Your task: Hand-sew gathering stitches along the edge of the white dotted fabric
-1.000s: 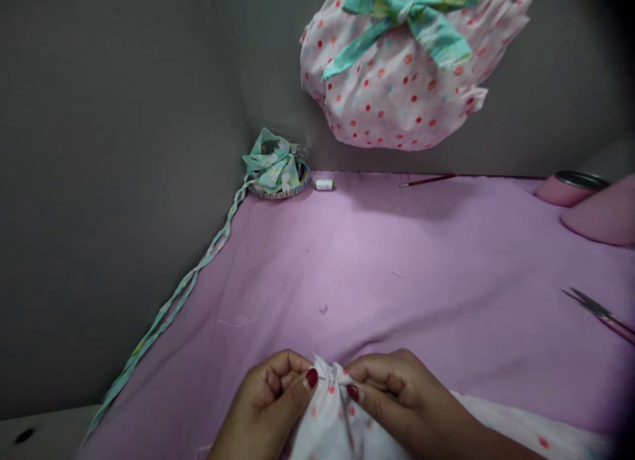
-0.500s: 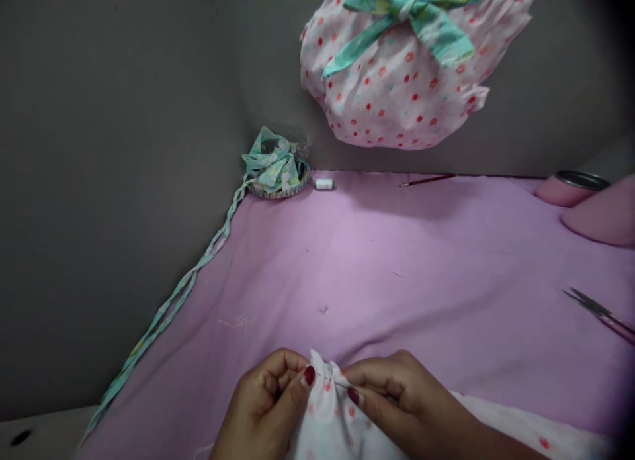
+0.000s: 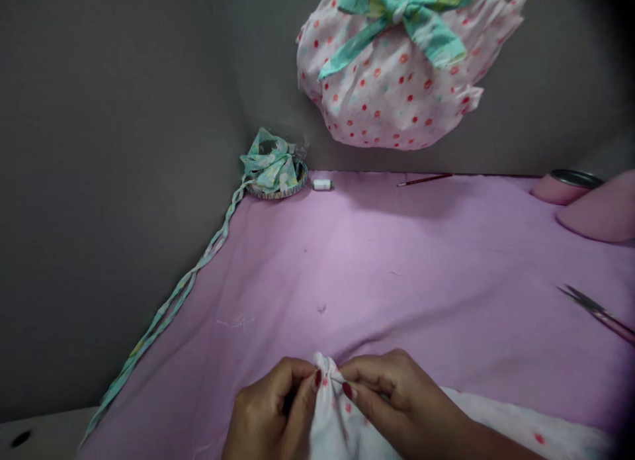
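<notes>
A white cloth with red dots is bunched into small folds at the bottom centre. My left hand pinches its left edge between thumb and forefinger. On the other side of the folds, my right hand is closed on the same cloth, thumb against forefinger. The two sets of fingertips are close together, with the gathered top edge between them. Whether a needle is in the fingers cannot be made out. More of the dotted cloth stretches to the lower right, partly behind my right forearm.
A dotted bundle with a green bow hangs at the top. A basket with green fabric, a thread spool and a thin red stick lie at the back. Scissors and pink containers are at the right.
My left hand has shifted slightly right, closer to my right hand, and the cloth between them is bunched more tightly. The whole view has moved a little.
</notes>
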{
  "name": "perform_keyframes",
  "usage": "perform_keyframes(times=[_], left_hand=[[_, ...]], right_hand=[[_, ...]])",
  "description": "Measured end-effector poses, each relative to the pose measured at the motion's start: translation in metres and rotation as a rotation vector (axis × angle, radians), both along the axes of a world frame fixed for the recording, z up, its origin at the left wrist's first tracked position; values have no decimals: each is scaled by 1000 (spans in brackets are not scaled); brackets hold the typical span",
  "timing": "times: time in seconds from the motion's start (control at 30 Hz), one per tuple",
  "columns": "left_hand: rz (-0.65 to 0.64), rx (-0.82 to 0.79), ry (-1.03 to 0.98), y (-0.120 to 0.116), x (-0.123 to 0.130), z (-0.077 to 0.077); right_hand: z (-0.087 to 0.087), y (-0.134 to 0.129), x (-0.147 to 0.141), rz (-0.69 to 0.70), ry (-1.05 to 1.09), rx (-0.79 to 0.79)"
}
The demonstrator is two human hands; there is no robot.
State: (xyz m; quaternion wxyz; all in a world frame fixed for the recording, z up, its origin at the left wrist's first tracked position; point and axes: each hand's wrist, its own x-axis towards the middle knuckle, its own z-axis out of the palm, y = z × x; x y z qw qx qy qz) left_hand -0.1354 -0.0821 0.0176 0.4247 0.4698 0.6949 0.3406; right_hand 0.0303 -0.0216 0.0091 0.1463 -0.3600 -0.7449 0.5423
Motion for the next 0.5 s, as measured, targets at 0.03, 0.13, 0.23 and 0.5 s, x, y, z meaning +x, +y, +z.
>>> perform_keyframes(times=[0.03,0.13,0.23,0.5], left_hand=[[19,-15,-69,1,-1,-2],[61,-105,-323,3,-5,-5],[85,-197,-540,6,-8,-6],[111,-325,-817,7,-11,-6]], right_hand=[[0,0,0,-5,1,-1],[0,0,1,-8,10,-5],[1,1,2,-5,20,-25],[-1,1,2,-22,33,-93]])
